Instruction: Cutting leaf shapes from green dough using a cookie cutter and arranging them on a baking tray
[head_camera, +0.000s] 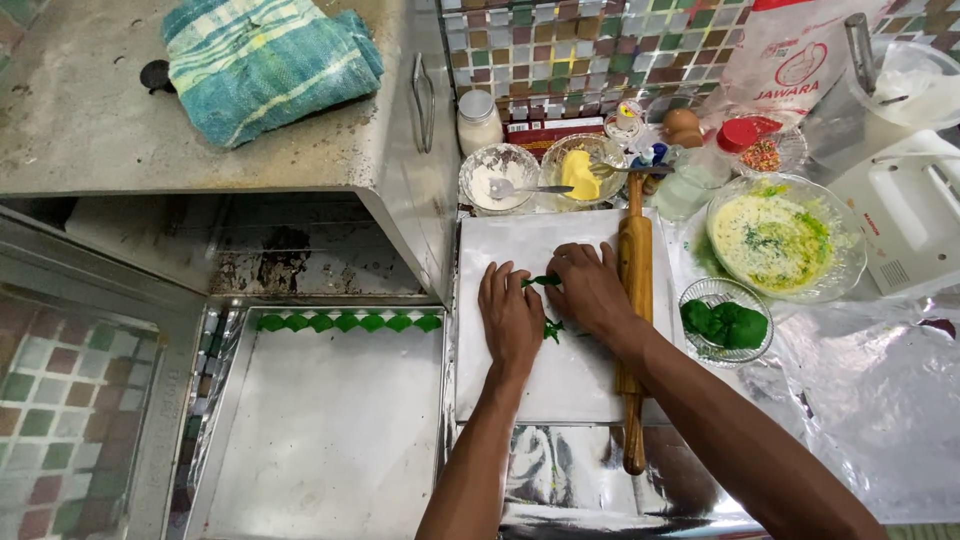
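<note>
Both your hands lie palm down on the white board (520, 385) in the middle of the table, pressing a small piece of green dough (541, 281) between them. Your left hand (510, 318) rests flat with a released grip, fingers stretched beside the dough. Your right hand (590, 290) curls its fingertips onto the dough, grasping it lightly. The wooden rolling pin (634, 260) lies along the board's right edge, touching your right wrist.
</note>
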